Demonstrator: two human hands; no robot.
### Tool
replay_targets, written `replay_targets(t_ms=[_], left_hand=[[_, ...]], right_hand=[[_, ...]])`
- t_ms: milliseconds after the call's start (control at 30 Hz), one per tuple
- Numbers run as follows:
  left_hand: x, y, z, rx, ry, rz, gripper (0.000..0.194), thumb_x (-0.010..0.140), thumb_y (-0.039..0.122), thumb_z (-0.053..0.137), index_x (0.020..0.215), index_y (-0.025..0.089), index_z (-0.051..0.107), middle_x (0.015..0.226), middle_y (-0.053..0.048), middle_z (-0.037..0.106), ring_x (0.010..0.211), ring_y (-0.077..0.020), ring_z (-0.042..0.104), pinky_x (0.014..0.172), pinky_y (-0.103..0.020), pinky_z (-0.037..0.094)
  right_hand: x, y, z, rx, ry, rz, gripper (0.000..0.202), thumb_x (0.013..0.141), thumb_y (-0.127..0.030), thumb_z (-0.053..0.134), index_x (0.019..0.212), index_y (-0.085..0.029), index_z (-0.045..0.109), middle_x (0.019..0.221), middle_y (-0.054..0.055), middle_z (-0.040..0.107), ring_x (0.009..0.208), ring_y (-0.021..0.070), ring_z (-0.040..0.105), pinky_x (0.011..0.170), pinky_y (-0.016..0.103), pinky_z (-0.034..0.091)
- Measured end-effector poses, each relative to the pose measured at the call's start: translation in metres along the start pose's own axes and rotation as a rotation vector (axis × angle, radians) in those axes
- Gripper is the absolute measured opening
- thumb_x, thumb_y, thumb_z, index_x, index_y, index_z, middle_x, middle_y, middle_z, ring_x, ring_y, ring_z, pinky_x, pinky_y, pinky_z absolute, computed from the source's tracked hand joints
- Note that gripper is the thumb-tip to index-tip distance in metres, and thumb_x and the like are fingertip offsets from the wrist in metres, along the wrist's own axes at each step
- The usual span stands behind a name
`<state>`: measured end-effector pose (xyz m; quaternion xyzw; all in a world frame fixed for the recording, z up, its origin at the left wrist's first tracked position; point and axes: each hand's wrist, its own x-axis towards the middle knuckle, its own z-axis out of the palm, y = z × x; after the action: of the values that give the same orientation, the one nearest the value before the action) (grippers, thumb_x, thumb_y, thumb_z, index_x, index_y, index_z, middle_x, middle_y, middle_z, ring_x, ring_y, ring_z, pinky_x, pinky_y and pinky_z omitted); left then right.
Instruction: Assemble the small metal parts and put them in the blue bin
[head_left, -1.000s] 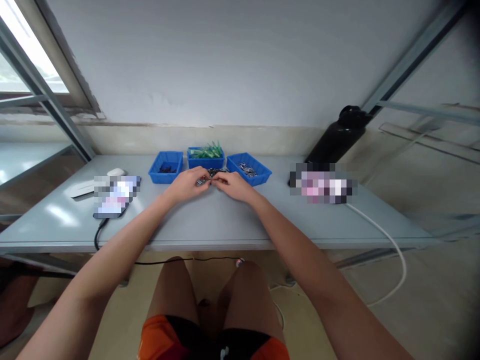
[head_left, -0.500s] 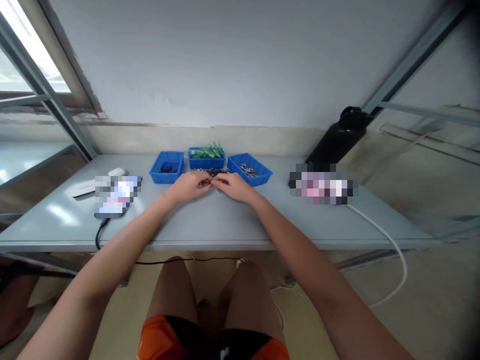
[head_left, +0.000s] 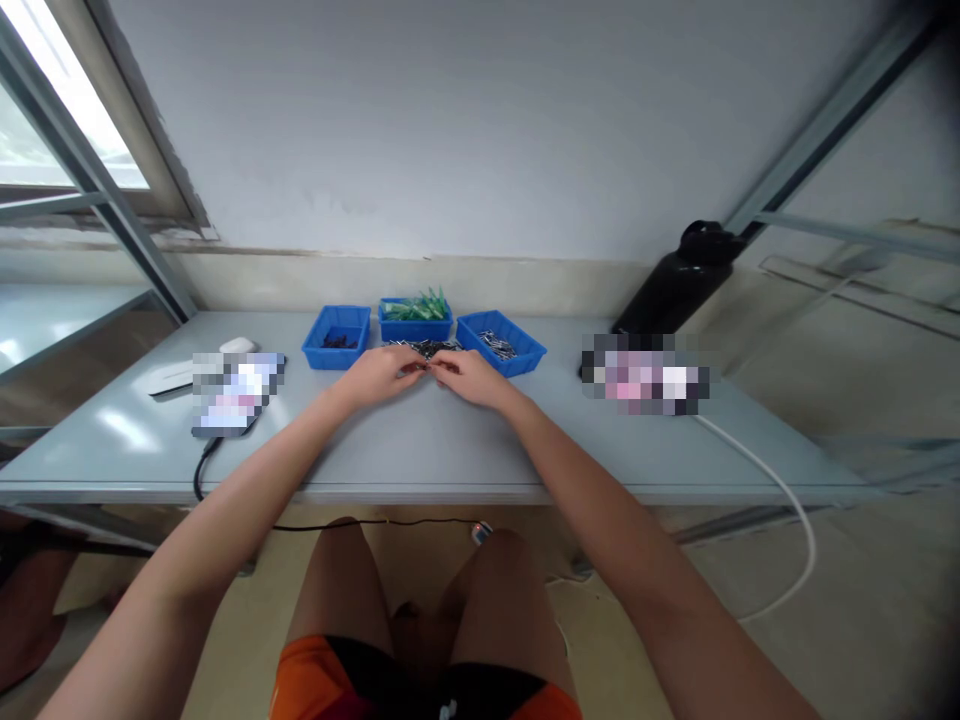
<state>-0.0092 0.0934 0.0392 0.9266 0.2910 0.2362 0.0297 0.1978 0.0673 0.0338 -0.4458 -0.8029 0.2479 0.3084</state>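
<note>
Fingertips pinched, my left hand [head_left: 385, 374] and my right hand [head_left: 471, 376] meet over the table's middle. Whatever they pinch between them is too small to make out. Just behind the fingers lies a pile of small dark and silvery pieces [head_left: 427, 348], partly covered by my hands. Three blue trays stand around the pile. The left tray [head_left: 315, 358] holds small dark brown parts [head_left: 339, 342]. Green pointed pieces [head_left: 416, 305] stick up from the middle tray [head_left: 415, 331]. In the right tray [head_left: 529, 362] are thin silvery pieces [head_left: 499, 345].
A phone [head_left: 241, 395] with a black cable and a white case [head_left: 238, 346] lie on the left of the table [head_left: 420, 450]. At the right, a black bottle [head_left: 675, 285] leans near a blurred-out device [head_left: 641, 382] with a white cable [head_left: 765, 465]. The wall is behind.
My hands stay together in nearly the same place, with only slight finger movement. The whole view has shifted a little.
</note>
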Motion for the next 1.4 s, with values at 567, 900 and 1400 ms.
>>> replay_targets(t_ms=[567,900,1400], left_hand=[[-0.001,-0.001,-0.003,0.076,-0.003,-0.021,0.023,0.09,0.027,0.049,0.097,0.018,0.069,0.092,-0.005,0.071,0.083,-0.0177,0.065,0.073,-0.027,0.049],[-0.002,-0.008,-0.021,0.272,0.113,-0.093,0.025,0.089,0.028,0.049,0.095,0.018,0.071,0.093,-0.007,0.071,0.09,-0.0213,0.064,0.076,-0.029,0.049],[-0.021,-0.062,-0.041,0.528,0.23,-0.597,0.019,0.078,0.026,0.051,0.078,0.017,0.069,0.081,-0.013,0.07,0.078,-0.0284,0.064,0.075,-0.042,0.048]], right_hand=[[0.002,0.002,-0.002,0.01,0.065,0.03,0.023,0.089,-0.034,0.05,0.089,-0.017,0.065,0.068,0.0,0.062,0.061,0.0119,0.052,0.061,0.025,0.037],[0.002,0.003,-0.004,-0.037,0.111,0.075,0.021,0.089,-0.031,0.054,0.102,-0.018,0.065,0.079,0.002,0.067,0.072,0.0144,0.059,0.069,0.026,0.043],[0.004,0.017,0.005,-0.443,0.04,0.326,0.021,0.087,-0.023,0.055,0.101,-0.019,0.07,0.095,0.01,0.072,0.09,0.0228,0.064,0.074,0.03,0.044]])
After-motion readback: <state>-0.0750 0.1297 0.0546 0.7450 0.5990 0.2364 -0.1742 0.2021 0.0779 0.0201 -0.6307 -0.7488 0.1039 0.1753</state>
